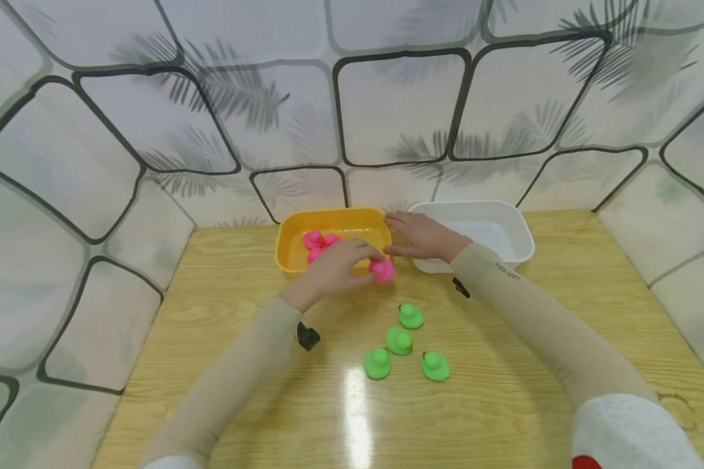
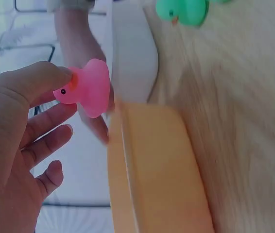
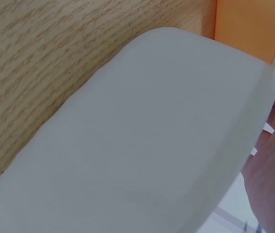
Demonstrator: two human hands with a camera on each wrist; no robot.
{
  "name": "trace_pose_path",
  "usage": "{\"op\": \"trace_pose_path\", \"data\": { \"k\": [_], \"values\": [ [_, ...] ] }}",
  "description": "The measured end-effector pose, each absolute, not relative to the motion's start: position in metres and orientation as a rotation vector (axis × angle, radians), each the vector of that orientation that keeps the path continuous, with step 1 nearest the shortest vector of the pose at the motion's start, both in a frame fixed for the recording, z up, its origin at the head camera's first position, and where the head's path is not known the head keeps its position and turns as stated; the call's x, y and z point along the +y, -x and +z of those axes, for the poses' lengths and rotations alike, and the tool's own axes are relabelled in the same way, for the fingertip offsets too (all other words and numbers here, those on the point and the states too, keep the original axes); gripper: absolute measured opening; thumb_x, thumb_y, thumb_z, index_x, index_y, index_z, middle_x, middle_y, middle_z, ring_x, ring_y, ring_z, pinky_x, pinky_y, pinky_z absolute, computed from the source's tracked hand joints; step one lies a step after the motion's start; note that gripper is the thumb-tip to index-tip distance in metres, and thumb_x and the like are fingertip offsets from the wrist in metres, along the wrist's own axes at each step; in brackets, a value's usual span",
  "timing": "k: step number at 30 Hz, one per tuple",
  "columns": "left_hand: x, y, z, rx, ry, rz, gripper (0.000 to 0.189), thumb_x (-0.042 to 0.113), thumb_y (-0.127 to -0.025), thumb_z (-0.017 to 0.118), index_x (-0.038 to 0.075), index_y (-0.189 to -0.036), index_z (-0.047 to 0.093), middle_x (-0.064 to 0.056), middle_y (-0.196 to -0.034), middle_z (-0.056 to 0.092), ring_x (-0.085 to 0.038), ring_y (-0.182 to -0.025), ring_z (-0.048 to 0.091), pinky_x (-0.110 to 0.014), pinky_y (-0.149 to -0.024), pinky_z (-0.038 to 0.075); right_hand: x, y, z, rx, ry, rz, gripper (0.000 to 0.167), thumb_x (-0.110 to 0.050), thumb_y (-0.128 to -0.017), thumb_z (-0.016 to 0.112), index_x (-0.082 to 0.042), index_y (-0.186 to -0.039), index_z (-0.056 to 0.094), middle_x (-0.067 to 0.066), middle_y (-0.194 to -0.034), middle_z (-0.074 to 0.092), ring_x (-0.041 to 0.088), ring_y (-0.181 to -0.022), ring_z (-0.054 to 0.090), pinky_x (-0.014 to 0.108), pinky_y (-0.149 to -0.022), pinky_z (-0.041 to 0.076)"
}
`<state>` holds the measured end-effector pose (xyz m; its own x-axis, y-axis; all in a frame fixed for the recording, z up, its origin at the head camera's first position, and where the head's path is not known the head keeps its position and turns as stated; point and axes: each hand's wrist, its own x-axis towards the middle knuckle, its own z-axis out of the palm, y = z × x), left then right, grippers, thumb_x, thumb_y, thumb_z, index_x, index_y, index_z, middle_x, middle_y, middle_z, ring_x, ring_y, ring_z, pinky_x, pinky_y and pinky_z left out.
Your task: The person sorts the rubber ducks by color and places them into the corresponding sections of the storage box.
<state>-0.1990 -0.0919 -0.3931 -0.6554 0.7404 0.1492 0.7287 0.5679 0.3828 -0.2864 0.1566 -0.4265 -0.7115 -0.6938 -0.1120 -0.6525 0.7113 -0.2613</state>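
Observation:
My left hand (image 1: 336, 268) pinches a pink rubber duck (image 2: 96, 92) by its head, between thumb and index finger. The duck is over the right front corner of a yellow plastic tub (image 1: 358, 231). Several other pink ducks (image 1: 313, 240) lie inside that tub, partly hidden by the left hand. My right hand (image 1: 425, 236) stretches across the left end of a white tub (image 1: 493, 229), its extended fingertips right at the yellow tub's right rim. In the right wrist view, the white tub's wall covers part of the right hand (image 3: 273, 170).
Several green rubber ducks (image 1: 399, 341) lie on the wooden table (image 1: 258, 417) in front of the tubs. A patterned white backdrop (image 1: 399, 111) rises behind the tubs and at both sides.

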Motion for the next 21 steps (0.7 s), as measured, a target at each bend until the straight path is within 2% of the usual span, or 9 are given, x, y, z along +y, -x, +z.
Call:
{"op": "trace_pose_path", "data": {
  "k": [7, 11, 14, 21],
  "values": [
    [-0.119, 0.227, -0.391, 2.827, -1.037, 0.694, 0.030, 0.026, -0.100, 0.071, 0.008, -0.124, 0.072, -0.008, -0.121, 0.070, -0.030, -0.113, 0.063, -0.043, -0.099, 0.052, 0.156, 0.287, -0.425, 2.715, 1.064, -0.303, 0.082, -0.053, -0.105, 0.055, 0.002, -0.160, 0.033, 0.022, -0.166, 0.031, 0.041, -0.154, 0.028, 0.056, -0.125, 0.021],
    [-0.126, 0.237, -0.394, 2.816, -0.891, 0.711, 0.032, 0.028, -0.100, 0.070, 0.010, -0.127, 0.071, -0.009, -0.126, 0.068, -0.029, -0.119, 0.059, -0.045, -0.105, 0.048, 0.157, 0.284, -0.423, 2.710, 1.046, -0.321, 0.082, -0.053, -0.105, 0.056, 0.002, -0.160, 0.033, 0.022, -0.167, 0.031, 0.041, -0.154, 0.027, 0.056, -0.125, 0.020],
    [-0.129, 0.242, -0.398, 2.813, -0.873, 0.702, 0.031, 0.026, -0.100, 0.071, 0.008, -0.125, 0.071, -0.010, -0.122, 0.069, -0.030, -0.118, 0.058, -0.045, -0.106, 0.046, 0.157, 0.283, -0.422, 2.702, 1.036, -0.321, 0.082, -0.053, -0.105, 0.056, 0.002, -0.161, 0.032, 0.022, -0.167, 0.030, 0.041, -0.155, 0.026, 0.056, -0.126, 0.020],
    [-0.138, 0.246, -0.411, 2.840, -0.924, 0.649, 0.035, 0.024, -0.100, 0.070, 0.003, -0.128, 0.070, -0.013, -0.116, 0.070, -0.031, -0.109, 0.059, -0.045, -0.100, 0.048, 0.156, 0.284, -0.422, 2.691, 1.017, -0.309, 0.084, -0.056, -0.104, 0.054, 0.001, -0.162, 0.029, 0.021, -0.168, 0.027, 0.041, -0.155, 0.025, 0.056, -0.126, 0.019]
  ]
}}
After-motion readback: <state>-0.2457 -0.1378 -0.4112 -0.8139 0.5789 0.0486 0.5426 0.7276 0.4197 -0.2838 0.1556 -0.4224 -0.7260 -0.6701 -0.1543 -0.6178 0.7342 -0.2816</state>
